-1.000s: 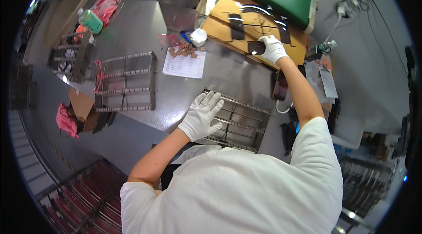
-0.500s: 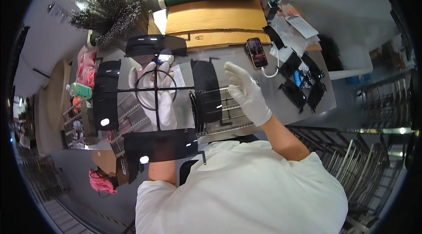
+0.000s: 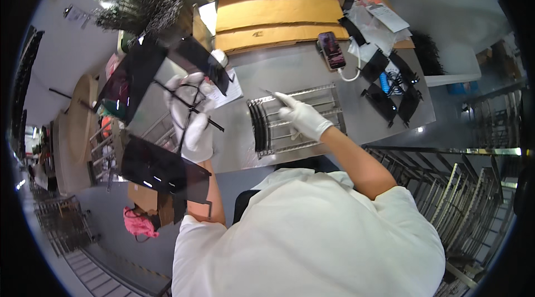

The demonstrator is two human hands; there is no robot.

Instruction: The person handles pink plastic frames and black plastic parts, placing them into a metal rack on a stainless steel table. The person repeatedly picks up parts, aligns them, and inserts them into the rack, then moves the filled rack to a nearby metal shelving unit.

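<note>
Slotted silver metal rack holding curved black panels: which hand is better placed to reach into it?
Probably the right: the white-gloved right hand is at the rack, close to its curved black panels. The white-gloved left hand, farther off, holds a black cross-shaped frame bearing dark panels.

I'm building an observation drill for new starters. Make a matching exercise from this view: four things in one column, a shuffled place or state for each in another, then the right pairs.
Things
1. Left hand
2. Metal rack by the right hand
3. Phone
4. Pink bundle

Places and states
A. Lying on the table, a white cable at its lower end
B. Below table level, beside brown cardboard
C. Gloved, holding a black cross-shaped frame
D. Dark curved pieces lined up at its left end

Pairs: 1-C, 2-D, 3-A, 4-B
</note>
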